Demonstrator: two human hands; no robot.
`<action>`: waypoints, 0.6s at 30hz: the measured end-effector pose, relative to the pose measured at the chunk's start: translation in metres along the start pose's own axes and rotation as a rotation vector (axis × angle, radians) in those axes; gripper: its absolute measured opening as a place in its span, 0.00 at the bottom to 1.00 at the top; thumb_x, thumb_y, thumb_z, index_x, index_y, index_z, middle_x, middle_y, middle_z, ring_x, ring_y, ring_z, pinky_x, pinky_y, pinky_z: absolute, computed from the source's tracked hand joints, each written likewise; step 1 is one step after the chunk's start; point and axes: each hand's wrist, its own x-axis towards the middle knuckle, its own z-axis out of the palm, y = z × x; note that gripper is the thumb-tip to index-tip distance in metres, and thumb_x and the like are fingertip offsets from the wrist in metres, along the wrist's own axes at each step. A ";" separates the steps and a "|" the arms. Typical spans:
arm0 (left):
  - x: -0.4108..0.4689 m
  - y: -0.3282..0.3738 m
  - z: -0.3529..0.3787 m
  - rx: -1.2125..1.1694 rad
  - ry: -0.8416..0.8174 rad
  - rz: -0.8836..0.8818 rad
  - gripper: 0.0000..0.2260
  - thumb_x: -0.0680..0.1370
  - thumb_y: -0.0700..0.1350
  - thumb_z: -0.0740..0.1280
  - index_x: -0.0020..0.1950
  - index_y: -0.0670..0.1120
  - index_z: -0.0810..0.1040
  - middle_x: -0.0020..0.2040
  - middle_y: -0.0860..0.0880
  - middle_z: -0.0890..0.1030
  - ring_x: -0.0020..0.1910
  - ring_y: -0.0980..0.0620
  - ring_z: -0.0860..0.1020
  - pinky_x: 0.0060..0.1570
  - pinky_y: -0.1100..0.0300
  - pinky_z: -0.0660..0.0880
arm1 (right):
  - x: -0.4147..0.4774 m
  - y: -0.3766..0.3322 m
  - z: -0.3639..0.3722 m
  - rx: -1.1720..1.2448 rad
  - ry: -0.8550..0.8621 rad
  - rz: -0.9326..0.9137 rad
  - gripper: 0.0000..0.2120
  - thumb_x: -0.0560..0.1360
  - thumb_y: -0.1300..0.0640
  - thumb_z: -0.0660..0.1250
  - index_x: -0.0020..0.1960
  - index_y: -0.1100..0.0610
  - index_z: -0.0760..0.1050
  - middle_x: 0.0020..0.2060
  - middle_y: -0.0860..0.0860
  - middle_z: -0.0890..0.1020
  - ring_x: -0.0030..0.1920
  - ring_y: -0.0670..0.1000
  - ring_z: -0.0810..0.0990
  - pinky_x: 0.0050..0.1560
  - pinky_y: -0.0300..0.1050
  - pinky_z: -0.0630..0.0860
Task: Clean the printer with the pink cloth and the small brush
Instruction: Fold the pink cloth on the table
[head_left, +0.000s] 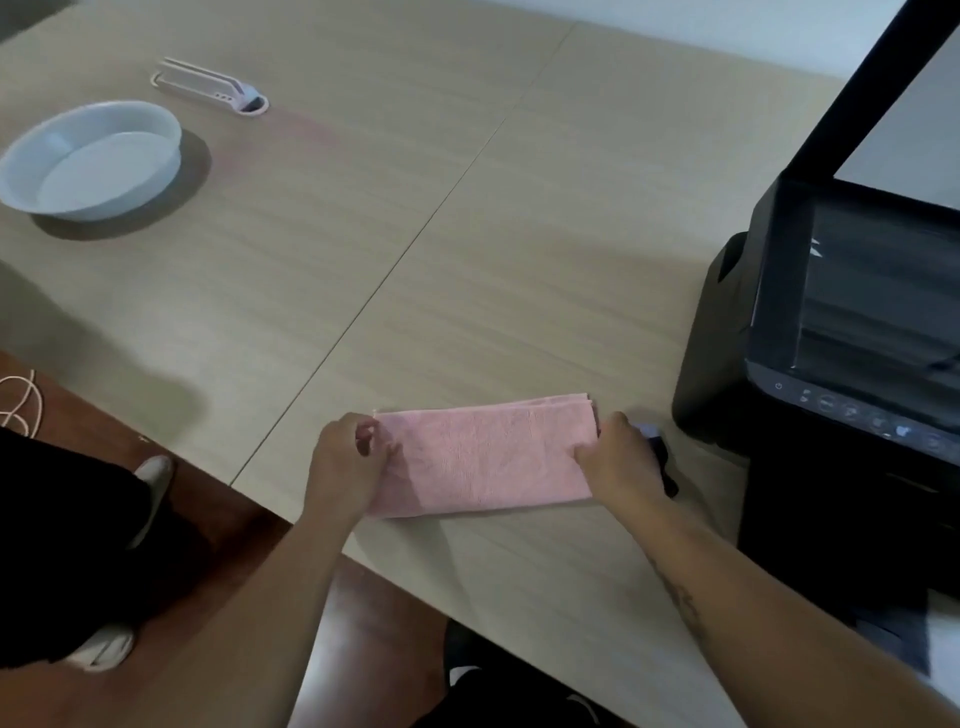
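Note:
The pink cloth (483, 457) lies folded into a flat rectangle near the table's front edge. My left hand (347, 462) pinches its left end and my right hand (618, 460) grips its right end. A small dark object (662, 457), possibly the brush, lies just right of my right hand and is partly hidden by it. The black printer (852, 332) stands at the right with its scanner lid raised.
A white bowl (31, 171) sits at the far left of the wooden table (467, 208). A pale pink tool (213, 85) lies behind it. Another person's dark trousers and white shoes (153, 475) are at the left, beyond the table edge, on the brown floor.

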 end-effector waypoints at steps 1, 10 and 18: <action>-0.001 -0.003 0.001 -0.006 0.004 0.002 0.09 0.76 0.46 0.71 0.55 0.45 0.79 0.50 0.49 0.79 0.48 0.49 0.78 0.49 0.54 0.75 | 0.000 -0.001 0.003 0.048 -0.020 0.038 0.15 0.76 0.52 0.67 0.56 0.62 0.72 0.50 0.57 0.81 0.46 0.57 0.79 0.44 0.47 0.76; 0.013 -0.013 -0.022 -0.305 -0.068 -0.182 0.04 0.77 0.52 0.67 0.48 0.52 0.79 0.45 0.51 0.84 0.44 0.51 0.83 0.41 0.59 0.78 | -0.064 -0.103 0.047 0.216 -0.180 -0.524 0.07 0.73 0.49 0.68 0.46 0.52 0.77 0.39 0.47 0.79 0.41 0.50 0.76 0.42 0.42 0.72; -0.008 -0.018 0.002 0.527 -0.322 0.526 0.30 0.79 0.61 0.43 0.78 0.52 0.61 0.80 0.49 0.56 0.78 0.45 0.56 0.73 0.46 0.57 | -0.076 -0.067 0.039 0.130 -0.270 -0.706 0.14 0.80 0.55 0.62 0.64 0.53 0.78 0.64 0.49 0.79 0.66 0.48 0.74 0.68 0.42 0.67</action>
